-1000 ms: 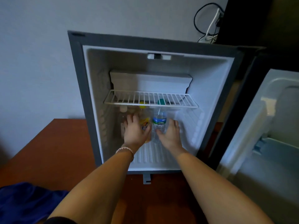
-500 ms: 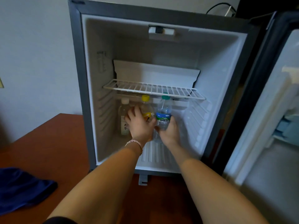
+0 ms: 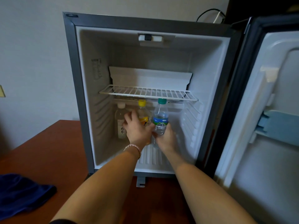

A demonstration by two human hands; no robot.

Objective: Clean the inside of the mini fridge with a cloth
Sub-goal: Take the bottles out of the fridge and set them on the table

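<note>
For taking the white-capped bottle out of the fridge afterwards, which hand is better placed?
Left, probably. The left hand grips the yellow-capped bottle, right beside the white-capped bottle at the fridge's left wall. The right hand holds the green-capped bottle, farther away.

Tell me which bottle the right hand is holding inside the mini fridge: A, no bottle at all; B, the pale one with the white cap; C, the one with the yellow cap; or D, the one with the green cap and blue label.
D: the right hand grips the lower part of the green-capped water bottle, while the left hand is on the yellow-capped bottle.
</note>
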